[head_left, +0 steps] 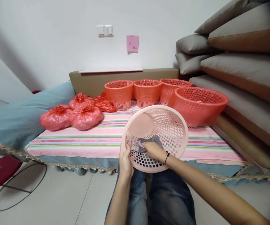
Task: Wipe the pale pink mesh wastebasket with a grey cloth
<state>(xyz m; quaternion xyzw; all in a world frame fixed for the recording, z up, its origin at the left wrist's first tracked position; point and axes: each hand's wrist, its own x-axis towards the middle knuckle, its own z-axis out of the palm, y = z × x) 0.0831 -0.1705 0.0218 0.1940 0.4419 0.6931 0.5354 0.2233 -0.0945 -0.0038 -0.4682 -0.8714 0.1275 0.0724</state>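
A pale pink plastic basket (184, 129) with a perforated wall is tilted over my lap, its mouth toward me. My left hand (126, 162) grips its rim on the left side, fingers closed around the edge. Inside the basket, my right hand (151, 150) is closed on a dark grey cloth (157, 140) and presses it against the lower wall. A small pale patch shows on the cloth beside my fingers. My right fingertips are partly hidden by the cloth.
Several red baskets (119, 90) stand behind on a striped cloth (78, 139) covering the couch. Tied red plastic bags (86, 117) lie at left. Stacked grey and brown cushions (247, 68) rise at right. A red stool (1, 172) stands at lower left.
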